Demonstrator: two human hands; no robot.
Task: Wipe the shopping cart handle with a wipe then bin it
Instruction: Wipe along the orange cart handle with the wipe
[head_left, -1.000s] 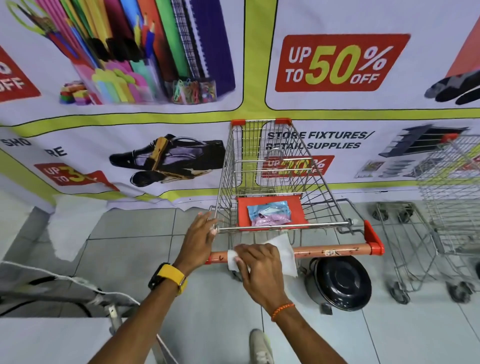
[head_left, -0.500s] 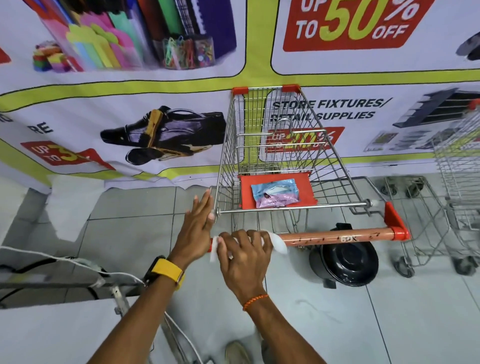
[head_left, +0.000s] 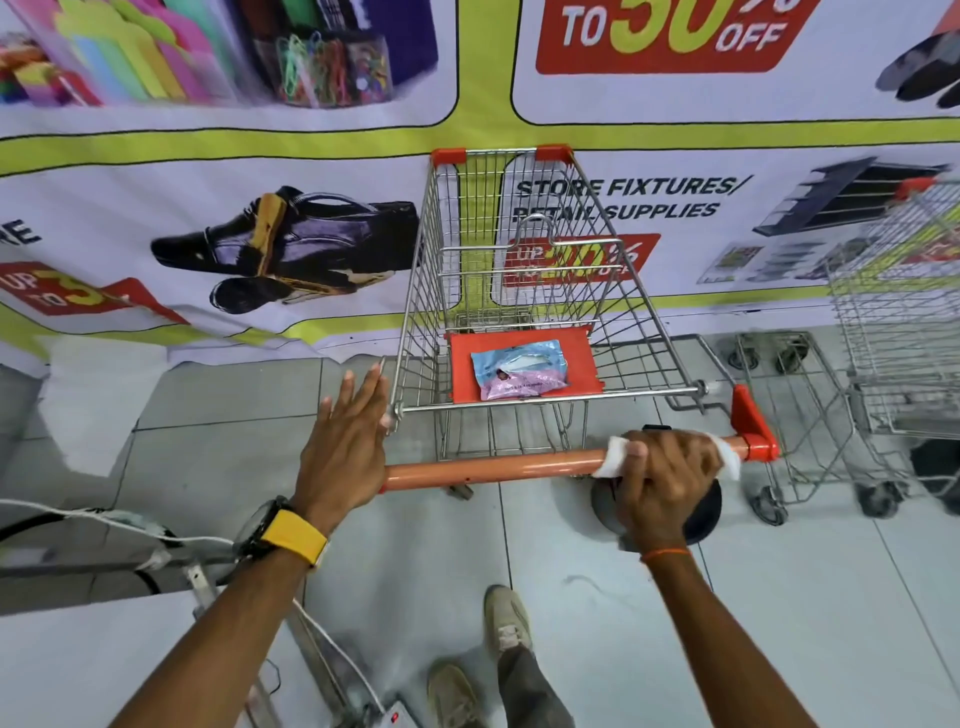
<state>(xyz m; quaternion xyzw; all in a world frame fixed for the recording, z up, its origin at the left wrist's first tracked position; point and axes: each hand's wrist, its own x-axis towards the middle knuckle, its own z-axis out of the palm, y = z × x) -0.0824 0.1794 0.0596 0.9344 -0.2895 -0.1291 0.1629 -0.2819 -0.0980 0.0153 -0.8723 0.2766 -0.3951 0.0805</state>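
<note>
Our right hand (head_left: 667, 467) is wrapped around the orange cart handle (head_left: 493, 466) near its right end, a white wipe (head_left: 614, 456) pressed between palm and bar and showing on both sides of the fist. Our left hand (head_left: 345, 447) lies flat and spread over the handle's left end, fingertips by the corner of the wire basket (head_left: 415, 291). Beyond both hands a pack of wipes (head_left: 519, 370) lies on the orange child-seat flap (head_left: 462, 364). Under our right hand a black round bin lid (head_left: 704, 512) sits on the tiled floor (head_left: 415, 545).
</note>
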